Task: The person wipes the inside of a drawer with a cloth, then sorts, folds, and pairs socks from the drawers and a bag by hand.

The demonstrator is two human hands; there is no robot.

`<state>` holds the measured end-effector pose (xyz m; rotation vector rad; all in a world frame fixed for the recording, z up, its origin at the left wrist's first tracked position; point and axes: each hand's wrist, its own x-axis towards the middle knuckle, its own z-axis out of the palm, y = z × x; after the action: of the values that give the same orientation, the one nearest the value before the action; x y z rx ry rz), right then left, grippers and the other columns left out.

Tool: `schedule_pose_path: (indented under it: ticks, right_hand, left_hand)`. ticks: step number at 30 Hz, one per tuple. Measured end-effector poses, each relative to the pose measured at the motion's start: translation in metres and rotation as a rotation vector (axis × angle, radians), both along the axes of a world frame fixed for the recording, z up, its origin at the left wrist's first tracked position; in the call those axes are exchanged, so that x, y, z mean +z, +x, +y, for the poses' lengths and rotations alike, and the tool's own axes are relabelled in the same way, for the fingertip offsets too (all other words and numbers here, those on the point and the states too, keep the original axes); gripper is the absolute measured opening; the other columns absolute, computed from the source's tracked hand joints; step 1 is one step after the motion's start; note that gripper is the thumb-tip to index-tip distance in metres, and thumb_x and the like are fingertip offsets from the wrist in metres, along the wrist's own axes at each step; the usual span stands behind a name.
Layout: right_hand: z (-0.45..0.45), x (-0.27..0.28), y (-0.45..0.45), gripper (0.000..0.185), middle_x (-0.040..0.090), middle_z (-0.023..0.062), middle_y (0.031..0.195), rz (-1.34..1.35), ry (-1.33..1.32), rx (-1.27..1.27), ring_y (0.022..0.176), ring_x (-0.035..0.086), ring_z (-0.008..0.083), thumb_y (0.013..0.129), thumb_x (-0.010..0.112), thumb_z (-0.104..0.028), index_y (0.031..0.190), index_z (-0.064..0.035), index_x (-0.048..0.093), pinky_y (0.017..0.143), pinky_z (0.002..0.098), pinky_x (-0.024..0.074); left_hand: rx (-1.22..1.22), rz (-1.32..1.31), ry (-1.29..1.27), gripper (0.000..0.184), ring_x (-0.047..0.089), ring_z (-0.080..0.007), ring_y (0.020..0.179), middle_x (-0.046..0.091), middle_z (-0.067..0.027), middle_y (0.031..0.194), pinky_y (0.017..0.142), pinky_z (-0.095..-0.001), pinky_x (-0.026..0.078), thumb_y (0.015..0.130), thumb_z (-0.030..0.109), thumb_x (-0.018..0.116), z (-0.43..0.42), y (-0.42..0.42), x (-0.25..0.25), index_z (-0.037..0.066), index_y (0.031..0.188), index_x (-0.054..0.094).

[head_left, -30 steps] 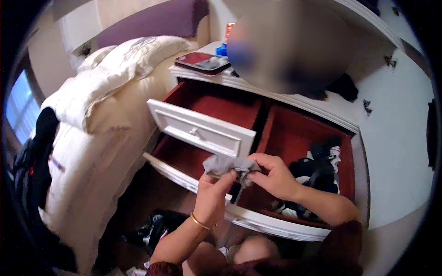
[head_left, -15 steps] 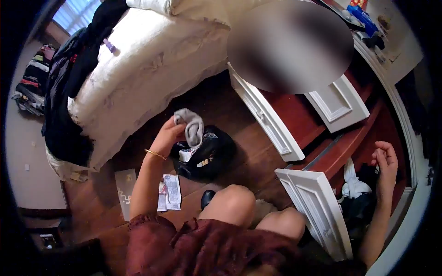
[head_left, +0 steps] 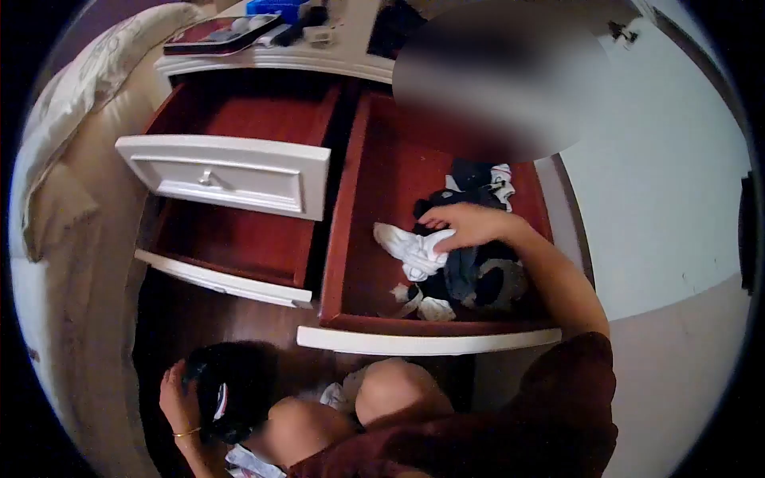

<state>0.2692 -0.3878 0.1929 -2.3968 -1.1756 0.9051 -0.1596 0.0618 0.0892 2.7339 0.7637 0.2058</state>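
My right hand (head_left: 474,225) reaches into an open drawer, its thumb and fingers around part of a white sock (head_left: 410,251). Dark socks (head_left: 460,272) and other small white garments (head_left: 436,309) lie under and beside that hand. Low on the left, my left hand (head_left: 179,396) is at the edge of a black bag (head_left: 235,390), fingers loosely curved and apart. No sock shows in it. The bag's inside is mostly dark.
Two more drawers stand open on the left, the upper with a white front (head_left: 227,175). A tray of small items (head_left: 223,33) sits on the dresser top. The bed (head_left: 72,207) borders the left side; a pale wall (head_left: 661,199) borders the right.
My view has turned right toward the drawers. The left hand has lowered to the bag's edge, and the grey sock no longer shows in it. The right hand has moved down onto the white sock.
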Motion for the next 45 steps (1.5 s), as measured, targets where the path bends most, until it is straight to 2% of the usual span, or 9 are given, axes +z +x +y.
schedule_pose_path:
  ticks: [6, 15, 20, 26, 29, 32, 35, 39, 45]
  right_hand:
    - [0.013, 0.011, -0.024, 0.042, 0.062, 0.0151, 0.108, -0.168, -0.229, 0.073, 0.103, 0.056, 0.0365, 0.075, 0.072, -0.024, 0.112, -0.0091, 0.057, 0.086, 0.0402, 0.0443]
    - [-0.021, 0.040, 0.013, 0.023, 0.060, -0.0022, 0.094, 0.562, 0.484, -0.319, 0.087, 0.054, 0.0067, 0.088, 0.060, -0.019, 0.106, -0.0042, 0.058, 0.079, 0.0221, 0.0429]
    - [0.003, 0.046, -0.007, 0.029, 0.060, -0.0024, 0.095, 0.794, 0.585, -0.319, 0.087, 0.055, 0.0067, 0.089, 0.060, -0.024, 0.110, -0.0047, 0.057, 0.078, 0.0220, 0.0438]
    - [0.012, 0.056, -0.016, 0.024, 0.064, 0.0035, 0.097, 1.048, 0.687, -0.299, 0.088, 0.060, 0.0119, 0.093, 0.056, -0.024, 0.109, -0.0059, 0.058, 0.075, 0.0257, 0.0481]
    - [-0.007, 0.059, 0.009, 0.022, 0.064, 0.0077, 0.092, -0.145, 0.465, -0.236, 0.085, 0.062, 0.0224, 0.085, 0.058, -0.017, 0.104, -0.0068, 0.057, 0.070, 0.0388, 0.0490]
    - [-0.018, 0.054, 0.010, 0.029, 0.060, 0.0161, 0.107, -0.675, -0.055, -0.436, 0.097, 0.057, 0.0372, 0.080, 0.057, -0.014, 0.108, -0.0067, 0.058, 0.082, 0.0439, 0.0454]
    - [-0.008, 0.021, 0.007, 0.033, 0.059, 0.0151, 0.112, -1.203, 0.074, -0.046, 0.103, 0.055, 0.0362, 0.079, 0.061, -0.016, 0.111, -0.0072, 0.058, 0.085, 0.0437, 0.0451]
    - [0.037, -0.003, -0.032, 0.044, 0.058, 0.0141, 0.116, -0.049, 0.237, 0.405, 0.107, 0.055, 0.0316, 0.070, 0.070, -0.019, 0.111, -0.0067, 0.060, 0.087, 0.0431, 0.0442]
    - [0.045, -0.031, -0.066, 0.027, 0.065, 0.0136, 0.098, -0.168, -0.204, 0.559, 0.096, 0.061, 0.0317, 0.071, 0.064, -0.017, 0.096, -0.0079, 0.064, 0.080, 0.0447, 0.0453]
  left_hand:
    - [-0.234, -0.355, -0.179, 0.036, 0.061, -0.0253, 0.088, 0.063, -0.0116, 0.102, 0.072, -0.0304, 0.050, 0.077, -0.004, 0.060, -0.093, 0.119, 0.108, 0.005, 0.112, 0.061]
    - [-0.493, -0.499, -0.624, 0.029, 0.062, -0.0186, 0.083, 0.065, -0.0109, 0.093, 0.073, -0.0266, 0.050, 0.077, -0.006, 0.062, -0.153, 0.188, 0.161, -0.001, 0.106, 0.064]
    - [-0.658, -0.492, -1.032, 0.069, 0.052, -0.0204, 0.112, 0.049, -0.0133, 0.130, 0.088, -0.0295, 0.047, 0.075, -0.003, 0.067, -0.183, 0.257, 0.176, 0.004, 0.138, 0.039]
    - [-0.943, -0.412, -0.698, 0.075, 0.046, -0.0225, 0.123, 0.037, -0.0128, 0.145, 0.094, -0.0336, 0.045, 0.080, -0.006, 0.063, -0.192, 0.310, 0.151, 0.013, 0.145, 0.032]
    - [-0.723, -0.415, -0.893, 0.075, 0.048, -0.0226, 0.121, 0.040, -0.0121, 0.142, 0.092, -0.0322, 0.047, 0.080, -0.007, 0.062, -0.187, 0.293, 0.160, 0.014, 0.145, 0.032]
    - [-0.619, -0.400, -0.870, 0.060, 0.059, -0.0218, 0.105, 0.052, -0.0120, 0.128, 0.087, -0.0306, 0.050, 0.079, -0.008, 0.063, -0.176, 0.264, 0.161, 0.008, 0.134, 0.046]
    - [-0.887, -0.287, -0.499, 0.035, 0.062, -0.0265, 0.098, 0.063, -0.0129, 0.111, 0.084, -0.0358, 0.049, 0.081, 0.010, 0.068, -0.178, 0.229, 0.176, 0.007, 0.115, 0.062]
    - [-1.015, -0.132, -0.358, 0.028, 0.064, -0.0283, 0.084, 0.068, -0.0092, 0.086, 0.077, -0.0376, 0.050, 0.076, 0.025, 0.071, -0.197, 0.193, 0.156, 0.008, 0.099, 0.070]
    - [-0.962, -0.218, -0.132, 0.030, 0.061, -0.0217, 0.068, 0.065, -0.0012, 0.076, 0.066, -0.0338, 0.046, 0.078, 0.040, 0.066, -0.203, 0.185, 0.149, 0.015, 0.093, 0.071]
